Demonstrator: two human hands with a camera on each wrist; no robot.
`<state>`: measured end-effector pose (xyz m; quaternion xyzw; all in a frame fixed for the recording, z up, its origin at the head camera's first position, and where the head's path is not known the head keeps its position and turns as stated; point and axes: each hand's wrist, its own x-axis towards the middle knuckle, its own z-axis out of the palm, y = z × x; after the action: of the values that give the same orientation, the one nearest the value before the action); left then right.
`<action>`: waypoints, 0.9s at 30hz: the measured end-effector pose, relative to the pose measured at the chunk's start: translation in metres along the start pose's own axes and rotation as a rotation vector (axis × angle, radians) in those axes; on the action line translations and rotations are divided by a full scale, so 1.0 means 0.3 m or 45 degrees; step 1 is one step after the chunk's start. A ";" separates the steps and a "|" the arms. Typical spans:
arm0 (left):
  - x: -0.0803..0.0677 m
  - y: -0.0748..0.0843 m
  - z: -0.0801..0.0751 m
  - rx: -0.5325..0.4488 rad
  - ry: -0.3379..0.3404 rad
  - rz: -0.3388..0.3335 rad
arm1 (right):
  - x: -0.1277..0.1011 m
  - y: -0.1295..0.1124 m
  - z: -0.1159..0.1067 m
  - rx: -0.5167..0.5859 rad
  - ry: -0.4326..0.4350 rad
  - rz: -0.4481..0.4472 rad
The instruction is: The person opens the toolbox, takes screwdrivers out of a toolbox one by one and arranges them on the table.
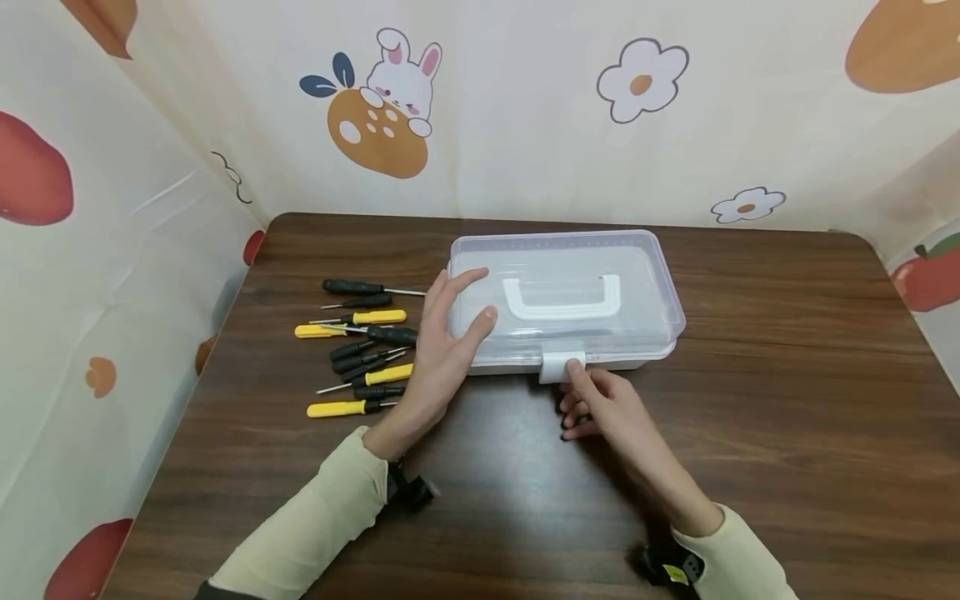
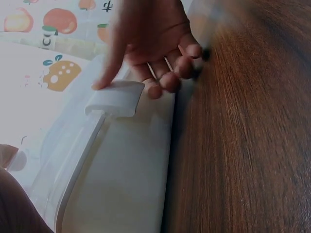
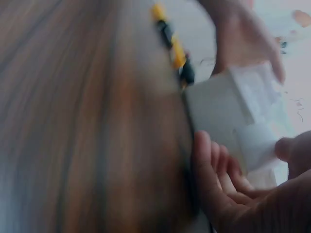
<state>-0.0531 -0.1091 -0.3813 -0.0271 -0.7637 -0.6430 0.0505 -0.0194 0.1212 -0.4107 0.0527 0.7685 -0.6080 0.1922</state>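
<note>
A clear-lidded plastic toolbox [image 1: 487, 250] with a white handle [image 1: 562, 312] lies on the table, its lid down. My left hand [image 1: 442, 358] rests at the box's left end, thumb and forefinger spread over the lid. At the front, my right hand [image 1: 611, 408] touches the white latch [image 1: 553, 368] with its thumb; its other fingers hang loosely bent below. The left wrist view shows the thumb at the edge of the latch [image 2: 116, 99] and the fingers apart from it. Blur softens the latch [image 3: 255, 145] in the right wrist view.
Left of the box lie several screwdrivers, among them a yellow-handled one [image 1: 337, 409] and a black-handled one [image 1: 351, 287]; my left hand partly covers some. The brown wooden table [image 1: 795, 375] meets a patterned cloth wall [image 1: 525, 150] at its back and sides.
</note>
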 end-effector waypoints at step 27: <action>0.004 -0.013 -0.003 0.026 -0.025 -0.027 | 0.052 -0.008 -0.072 -1.211 0.744 -1.202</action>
<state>-0.0548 -0.1106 -0.3847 -0.0247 -0.7710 -0.6354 0.0365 -0.0396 0.1388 -0.4101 -0.2132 0.9103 -0.1878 -0.3012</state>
